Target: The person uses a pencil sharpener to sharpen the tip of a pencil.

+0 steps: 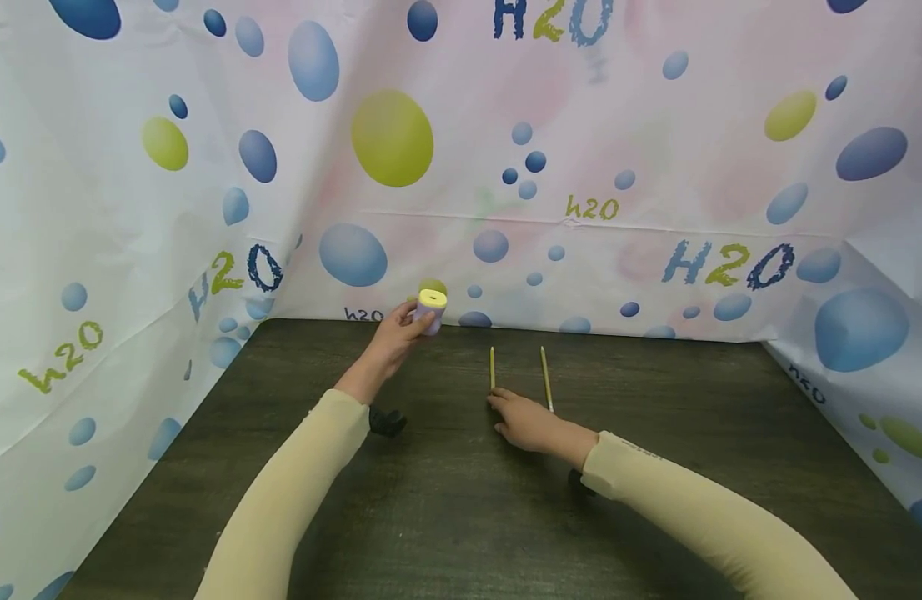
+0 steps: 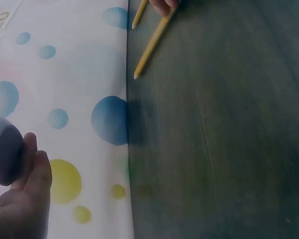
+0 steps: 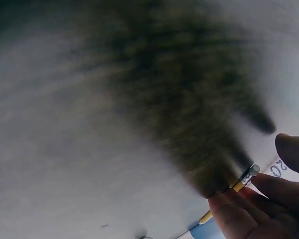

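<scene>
My left hand (image 1: 392, 337) grips a small lilac container (image 1: 428, 321) with a yellow lid that has a dark hole, held up near the table's back edge. In the left wrist view, the container (image 2: 6, 152) looks dark and is partly cut off by the frame. On the table, the fingertips of my right hand (image 1: 532, 422) touch the near end of a yellow pencil (image 1: 493, 367). The right wrist view shows this pencil's eraser end (image 3: 254, 170) by my fingers, with the thumb held apart. A second yellow pencil (image 1: 547, 379) lies just right of the first, beyond my right hand.
The dark wood table (image 1: 431, 517) spreads beneath both arms. A white sheet (image 1: 461, 192) printed with blue and green bubbles and H2O lettering rises behind the table and along both sides. A dark object (image 1: 388, 422) shows beside my left cuff.
</scene>
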The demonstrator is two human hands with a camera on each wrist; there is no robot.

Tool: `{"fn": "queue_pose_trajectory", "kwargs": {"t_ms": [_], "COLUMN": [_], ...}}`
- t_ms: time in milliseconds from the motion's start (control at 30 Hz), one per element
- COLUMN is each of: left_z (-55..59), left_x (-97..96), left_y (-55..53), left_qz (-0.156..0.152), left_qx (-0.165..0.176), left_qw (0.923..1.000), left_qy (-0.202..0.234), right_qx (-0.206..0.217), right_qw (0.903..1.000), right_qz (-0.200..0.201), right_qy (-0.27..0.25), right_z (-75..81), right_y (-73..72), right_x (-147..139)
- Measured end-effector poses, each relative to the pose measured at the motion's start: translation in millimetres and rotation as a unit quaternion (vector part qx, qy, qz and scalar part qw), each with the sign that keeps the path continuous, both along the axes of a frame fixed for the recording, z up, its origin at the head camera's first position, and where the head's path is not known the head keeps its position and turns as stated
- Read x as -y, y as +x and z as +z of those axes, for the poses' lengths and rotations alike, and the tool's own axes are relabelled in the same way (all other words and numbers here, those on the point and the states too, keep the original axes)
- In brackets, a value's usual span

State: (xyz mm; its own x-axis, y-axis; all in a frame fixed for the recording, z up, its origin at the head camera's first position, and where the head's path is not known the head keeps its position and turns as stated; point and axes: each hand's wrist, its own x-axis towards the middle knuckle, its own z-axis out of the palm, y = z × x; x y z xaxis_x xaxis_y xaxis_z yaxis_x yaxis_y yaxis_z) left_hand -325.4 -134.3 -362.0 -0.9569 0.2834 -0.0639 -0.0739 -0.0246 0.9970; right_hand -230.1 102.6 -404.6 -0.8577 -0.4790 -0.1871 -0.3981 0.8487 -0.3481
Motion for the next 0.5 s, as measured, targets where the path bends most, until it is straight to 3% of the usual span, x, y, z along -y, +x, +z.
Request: {"fn": "queue_pose_trajectory", "kwargs": {"t_ms": [267, 500], "left_z": [-6.6, -11.3], "left_x": [-2.7, -4.8], "left_y": [-5.6, -5.3], "left_qz": [0.013, 0.027], "left_qx": [0.003, 0.008], "left_qw": [0.9995, 0.9965], "left_qy": [-0.028, -0.078], "right_qx": [0.001, 0.002], "right_qw": [1.0, 1.0], "right_qz": [0.003, 0.002], "right_qy": [0.002, 0.005], "right_z": [1.1, 1.6], "right_y": [-0.6, 0.9], "right_x": [0, 1]}}
